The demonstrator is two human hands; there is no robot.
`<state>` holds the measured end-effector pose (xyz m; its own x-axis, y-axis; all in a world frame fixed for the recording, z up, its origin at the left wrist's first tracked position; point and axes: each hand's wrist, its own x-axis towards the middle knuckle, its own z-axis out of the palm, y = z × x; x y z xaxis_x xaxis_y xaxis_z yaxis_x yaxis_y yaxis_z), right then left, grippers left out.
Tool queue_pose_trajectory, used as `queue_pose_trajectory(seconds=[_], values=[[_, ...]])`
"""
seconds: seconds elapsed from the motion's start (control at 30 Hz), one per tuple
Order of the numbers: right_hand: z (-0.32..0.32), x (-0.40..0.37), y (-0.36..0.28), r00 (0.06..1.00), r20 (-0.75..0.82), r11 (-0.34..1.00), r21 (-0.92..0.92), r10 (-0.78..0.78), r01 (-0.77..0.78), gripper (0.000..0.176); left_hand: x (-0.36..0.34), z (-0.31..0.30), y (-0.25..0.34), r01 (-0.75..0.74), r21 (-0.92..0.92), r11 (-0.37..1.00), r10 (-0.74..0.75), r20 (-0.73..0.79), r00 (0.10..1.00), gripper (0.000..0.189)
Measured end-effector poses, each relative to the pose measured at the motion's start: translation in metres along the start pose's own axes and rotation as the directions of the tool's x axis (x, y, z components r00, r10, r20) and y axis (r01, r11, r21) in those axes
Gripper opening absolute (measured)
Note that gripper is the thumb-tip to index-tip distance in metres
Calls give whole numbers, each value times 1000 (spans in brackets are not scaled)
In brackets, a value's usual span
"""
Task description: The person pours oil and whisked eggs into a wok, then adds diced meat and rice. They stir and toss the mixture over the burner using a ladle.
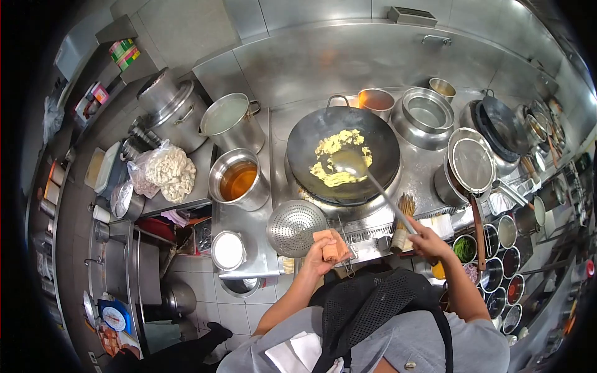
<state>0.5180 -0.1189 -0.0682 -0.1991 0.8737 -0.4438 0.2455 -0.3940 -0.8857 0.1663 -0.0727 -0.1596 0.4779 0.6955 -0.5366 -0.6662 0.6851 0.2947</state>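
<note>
A black wok [342, 153] sits on the burner with yellow scrambled egg [336, 158] spread inside. My right hand [428, 240] grips the long handle of a steel ladle [352, 163], whose bowl rests in the egg. At the front edge of the stove, beside a perforated strainer [296, 227], my left hand [324, 253] holds a folded orange cloth [333, 244].
A pot of amber oil [238, 179], a lidded pot [231, 122] and a white tub [228, 250] stand left of the wok. Steel bowls [427, 114], a mesh-covered pot [469, 164] and another wok [501, 124] crowd the right. Several ingredient cups [491, 261] line the right edge. A bag of white noodles [168, 171] lies far left.
</note>
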Motion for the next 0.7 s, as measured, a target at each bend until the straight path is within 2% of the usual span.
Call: queue_pose_trajectory(seconds=[0.03,0.13,0.17,0.2,0.23,0.27,0.33,0.37,0.4,0.43,0.47,0.5,0.53,0.6,0.63,0.67,0.7], values=[[0,-4,-2,996,-88,999,-43,-7,3,67,4,0,6,8,-3,1000,-8,0,1000,37],[11,25,4,966,-258,994,108,25,4,68,22,16,12,55,-6,998,-55,44,998,35],[18,45,6,950,-313,999,42,-11,25,68,29,29,14,54,-15,998,-53,53,997,35],[29,68,8,931,-361,998,-27,-55,49,68,37,45,16,58,-20,998,-58,-14,998,33],[37,94,20,939,-337,996,21,-75,87,68,43,58,20,59,-28,998,-61,-80,995,32],[43,110,25,946,-311,990,66,-96,122,67,50,71,27,49,-40,998,-51,-69,996,32],[55,107,10,988,-155,981,188,-9,38,66,61,84,28,-47,82,996,50,-36,998,36],[49,99,11,996,-35,988,125,-86,90,67,74,83,27,-63,41,997,65,-44,997,32],[42,89,13,996,27,995,58,-81,80,69,88,82,29,-93,17,996,93,-29,995,32],[33,70,9,986,107,990,66,-128,121,69,101,77,30,-25,2,1000,25,-105,994,30],[26,48,1,989,106,995,19,-100,98,68,115,72,31,45,-19,999,-48,-175,983,28],[20,24,-9,996,88,999,28,-25,22,67,132,62,32,93,-21,995,-94,-80,992,30],[9,11,-2,996,84,995,88,40,-47,66,139,66,29,73,-39,997,-75,-68,995,30],[-3,3,13,999,-30,996,87,27,-25,66,144,63,11,-132,88,987,138,-62,989,33],[1,-2,15,999,-24,994,104,33,-30,66,172,45,7,-43,-11,999,43,39,998,22],[7,-7,9,994,-112,999,39,0,4,67,178,25,-8,-39,2,999,39,27,999,22],[3,-12,-2,979,-200,998,-40,-48,40,68,178,8,-31,14,-143,990,46,402,914,18]])
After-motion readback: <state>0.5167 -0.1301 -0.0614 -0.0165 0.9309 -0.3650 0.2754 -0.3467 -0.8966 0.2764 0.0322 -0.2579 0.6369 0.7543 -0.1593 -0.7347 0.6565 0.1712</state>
